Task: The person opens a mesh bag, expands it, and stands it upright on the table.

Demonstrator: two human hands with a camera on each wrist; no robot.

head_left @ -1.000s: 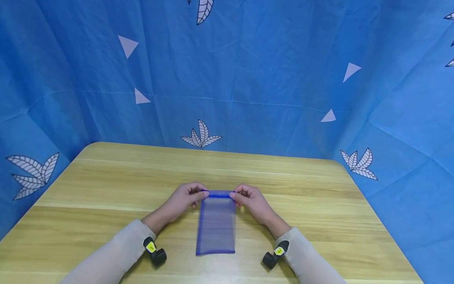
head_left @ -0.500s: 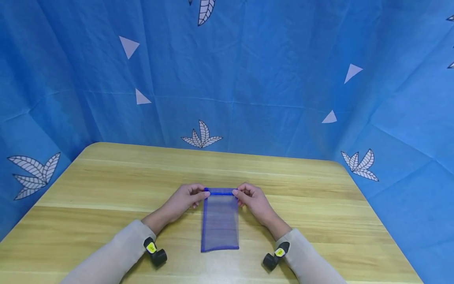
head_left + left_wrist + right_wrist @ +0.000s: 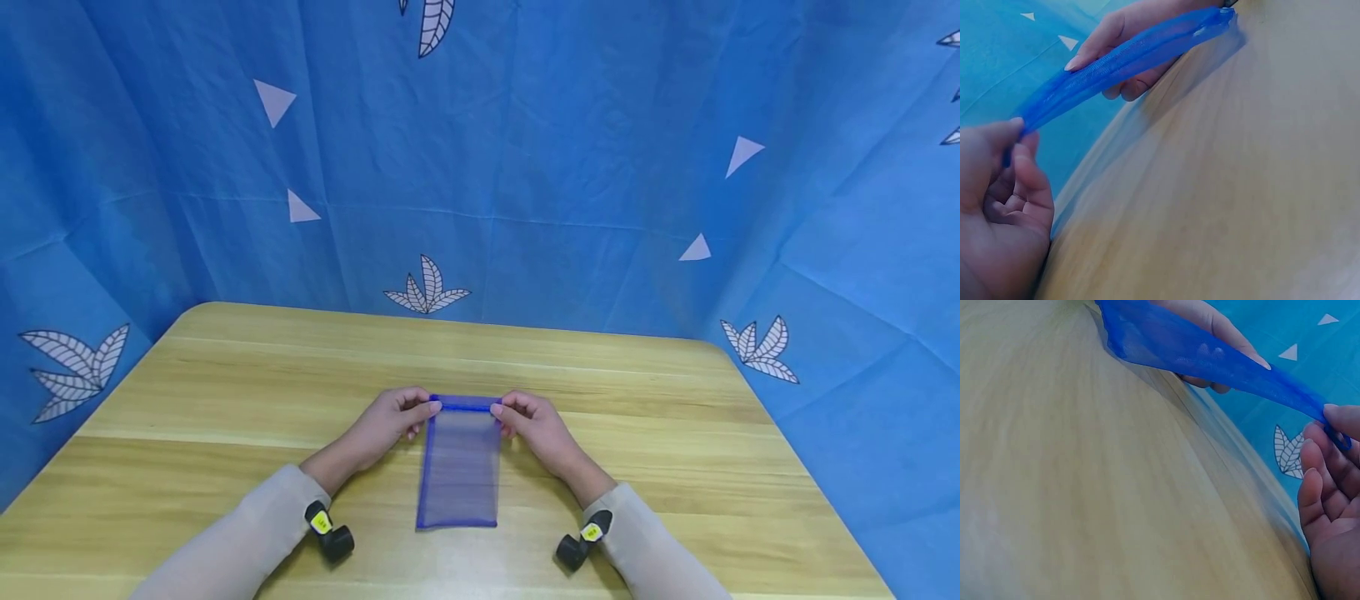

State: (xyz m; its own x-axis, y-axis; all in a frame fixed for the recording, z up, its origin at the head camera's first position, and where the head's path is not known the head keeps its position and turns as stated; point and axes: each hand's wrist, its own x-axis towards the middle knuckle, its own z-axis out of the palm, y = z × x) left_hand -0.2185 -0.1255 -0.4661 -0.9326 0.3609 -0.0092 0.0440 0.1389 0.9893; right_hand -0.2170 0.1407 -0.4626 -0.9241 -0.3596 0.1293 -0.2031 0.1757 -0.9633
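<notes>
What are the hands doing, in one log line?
left hand: pinches blue mesh bag at left; right hand: pinches it at right; bag: over wooden table

Holds a rectangular blue mesh pouch [image 3: 459, 468] over a light wooden table [image 3: 247, 383], between left hand [image 3: 386, 423] and right hand [image 3: 540, 427] at its far corners, before a blue fabric curtain [image 3: 570, 150].

Blue mesh bag [image 3: 461, 468], leaf-patterned blue cloth [image 3: 570, 150]

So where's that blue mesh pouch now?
In the head view, the blue mesh pouch is low centre, its far end pinched by left hand and right hand.
</notes>
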